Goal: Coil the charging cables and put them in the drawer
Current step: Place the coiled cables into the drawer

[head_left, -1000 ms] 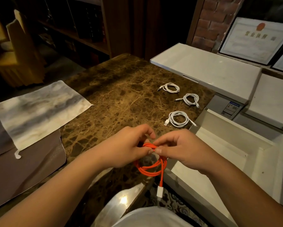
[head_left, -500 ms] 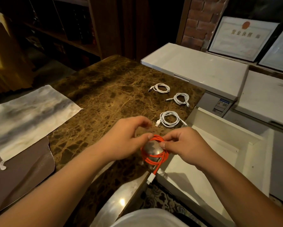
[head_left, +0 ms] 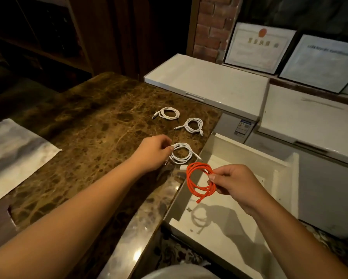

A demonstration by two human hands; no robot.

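While right hand (head_left: 234, 183) pinches orange cable (head_left: 200, 181) coil above open drawer (head_left: 249, 158), left hand (head_left: 153, 153) fingers close on nearest white cable (head_left: 181, 154). Light, springy; grip across bundled loops.

Left hand (head_left: 153, 153): reaching forward with the bare forearm extended, palm down, fingertips (head_left: 170, 148) pinching closed on the coiled white charging cable (head_left: 181, 156). Right hand (head_left: 234, 183): hovering lower right, thumb and forefinger pinching the coiled orange charging cable (head_left: 199, 181), wrist bending slightly inward.
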